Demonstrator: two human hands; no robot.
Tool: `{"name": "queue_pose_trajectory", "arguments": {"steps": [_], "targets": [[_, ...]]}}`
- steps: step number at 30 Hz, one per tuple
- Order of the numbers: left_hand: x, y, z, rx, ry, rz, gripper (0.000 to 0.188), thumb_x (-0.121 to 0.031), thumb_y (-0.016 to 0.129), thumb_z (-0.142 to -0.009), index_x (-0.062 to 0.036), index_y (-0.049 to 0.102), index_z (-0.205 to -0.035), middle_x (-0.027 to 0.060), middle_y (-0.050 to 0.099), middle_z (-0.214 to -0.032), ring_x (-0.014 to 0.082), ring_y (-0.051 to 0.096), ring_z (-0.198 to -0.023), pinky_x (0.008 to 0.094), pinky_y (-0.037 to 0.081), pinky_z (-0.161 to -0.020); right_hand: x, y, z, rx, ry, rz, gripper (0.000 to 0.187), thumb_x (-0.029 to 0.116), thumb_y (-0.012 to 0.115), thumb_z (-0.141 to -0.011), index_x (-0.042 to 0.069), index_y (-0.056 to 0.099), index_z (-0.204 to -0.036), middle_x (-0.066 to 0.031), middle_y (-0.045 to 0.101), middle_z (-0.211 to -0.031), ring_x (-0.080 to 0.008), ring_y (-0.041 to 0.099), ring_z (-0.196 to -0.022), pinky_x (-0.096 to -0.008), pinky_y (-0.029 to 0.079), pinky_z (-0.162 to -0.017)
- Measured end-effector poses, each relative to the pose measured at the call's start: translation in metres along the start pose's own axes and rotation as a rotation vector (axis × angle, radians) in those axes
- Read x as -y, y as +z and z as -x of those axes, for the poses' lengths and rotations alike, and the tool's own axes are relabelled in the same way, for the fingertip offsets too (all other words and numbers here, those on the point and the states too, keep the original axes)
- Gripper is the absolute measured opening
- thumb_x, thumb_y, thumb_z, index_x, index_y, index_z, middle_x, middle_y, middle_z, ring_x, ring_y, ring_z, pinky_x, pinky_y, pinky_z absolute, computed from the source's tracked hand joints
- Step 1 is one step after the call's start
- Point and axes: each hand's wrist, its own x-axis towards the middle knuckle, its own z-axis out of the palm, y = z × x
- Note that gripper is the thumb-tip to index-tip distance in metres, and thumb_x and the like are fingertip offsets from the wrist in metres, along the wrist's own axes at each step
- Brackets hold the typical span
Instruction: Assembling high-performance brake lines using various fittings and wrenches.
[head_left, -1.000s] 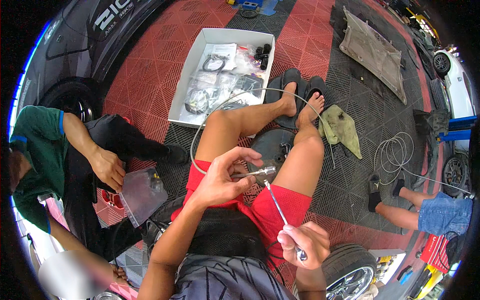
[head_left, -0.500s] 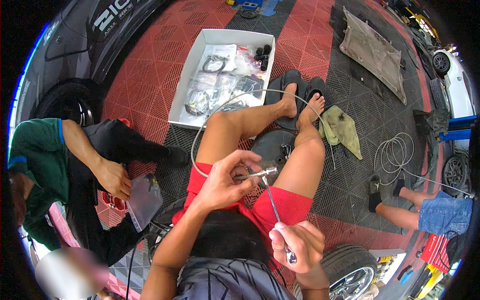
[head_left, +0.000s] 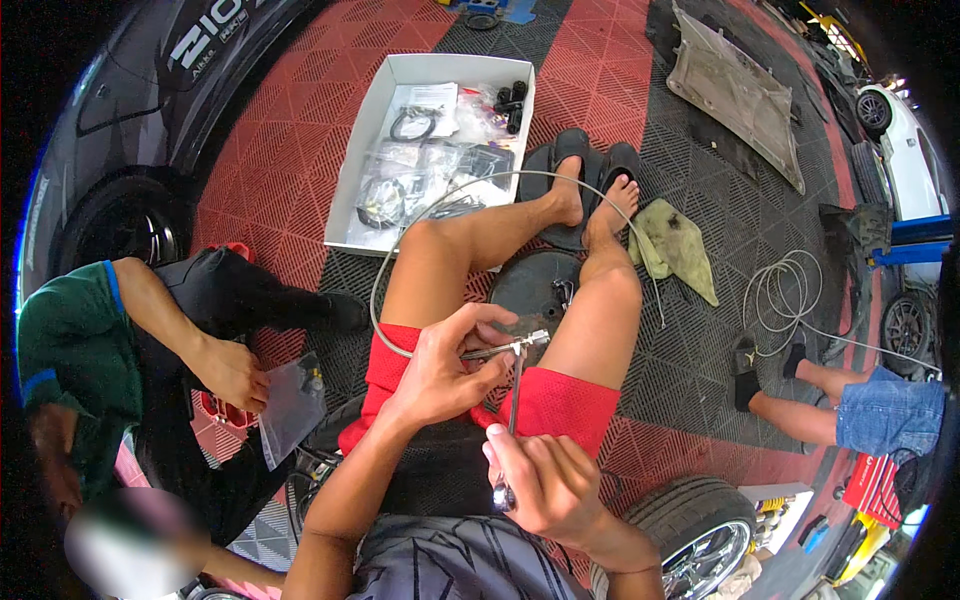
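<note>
My left hand (head_left: 440, 365) is closed on a thin grey braided hose (head_left: 374, 310), pinching it just behind its end. A small silver metal fitting (head_left: 536, 339) sticks out beyond the fingers, above my lap. From the hand, the hose loops up over my knees, and its other end hangs beside my right foot. My right hand (head_left: 550, 480) is wrapped round a slim chrome wrench (head_left: 515, 395). The wrench's far end meets the fitting; the exact contact is too small to make out.
A white box (head_left: 345, 190) of bagged parts lies ahead on the tiled floor. A stained cloth (head_left: 680, 250) and a coiled line (head_left: 785, 300) lie to the right. A person's hand (head_left: 232, 372) beside a clear bag (head_left: 292, 415) is at left; a wheel (head_left: 690, 530) stands at lower right.
My right hand has moved left, and the wrench has swung from a slant to nearly straight toward me. My left hand keeps its grip on the hose. The whole view has shifted slightly.
</note>
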Motion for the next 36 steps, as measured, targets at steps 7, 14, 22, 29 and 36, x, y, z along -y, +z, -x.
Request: {"name": "queue_pose_trajectory", "arguments": {"steps": [7, 14, 22, 29, 36], "targets": [[-0.012, -0.006, 0.000, 0.118, 0.065, -0.091, 0.051, -0.003, 0.073, -0.069, -0.0013, 0.057, -0.117, 0.0143, 0.062, -0.097, 0.0217, 0.067, -0.082, 0.0333, 0.055, -0.077, -0.008, -0.008, -0.005, -0.028, 0.025, -0.027, 0.034, 0.015, 0.065, -0.090, -0.004, 0.058, -0.117, -0.0016, 0.051, -0.067, -0.0146, 0.054, -0.056, -0.0287, 0.041, -0.052], [-0.017, 0.007, 0.008, -0.007, 0.309, -0.442, 0.061, -0.029, 0.085, -0.069, -0.0025, 0.053, -0.114, 0.0132, 0.055, -0.091, 0.0314, 0.060, -0.078, 0.0398, 0.050, -0.067, -0.007, -0.007, -0.019, -0.035, 0.041, 0.005, 0.035, 0.014, 0.064, -0.089, -0.004, 0.059, -0.119, -0.0032, 0.052, -0.068, -0.0155, 0.055, -0.058, -0.0296, 0.042, -0.053], [-0.001, 0.009, 0.012, -0.088, 0.385, -0.494, 0.048, -0.031, 0.080, -0.078, -0.0030, 0.051, -0.104, 0.0141, 0.054, -0.089, 0.0338, 0.062, -0.079, 0.0413, 0.049, -0.065, -0.007, -0.002, -0.022, 0.024, 0.033, -0.028, 0.038, 0.017, 0.065, -0.089, -0.004, 0.058, -0.120, -0.0022, 0.049, -0.067, -0.0148, 0.054, -0.058, -0.0298, 0.040, -0.052], [-0.001, 0.008, 0.011, -0.067, 0.335, -0.527, 0.048, -0.031, 0.081, -0.076, -0.0021, 0.053, -0.102, 0.0132, 0.055, -0.087, 0.0330, 0.063, -0.076, 0.0409, 0.051, -0.062, -0.008, 0.001, -0.019, -0.015, 0.050, -0.077, 0.042, 0.018, 0.067, -0.089, -0.003, 0.056, -0.123, -0.0014, 0.050, -0.066, -0.0153, 0.054, -0.057, -0.0301, 0.040, -0.052], [-0.008, 0.011, 0.009, -0.079, 0.345, -0.529, 0.045, -0.029, 0.081, -0.076, -0.0015, 0.060, -0.106, 0.0128, 0.056, -0.083, 0.0311, 0.063, -0.070, 0.0407, 0.051, -0.058, -0.007, 0.003, -0.019, -0.009, 0.058, -0.102, 0.035, 0.014, 0.071, -0.084, -0.002, 0.061, -0.113, -0.0046, 0.056, -0.064, -0.0180, 0.059, -0.054, -0.0315, 0.045, -0.051]]}}
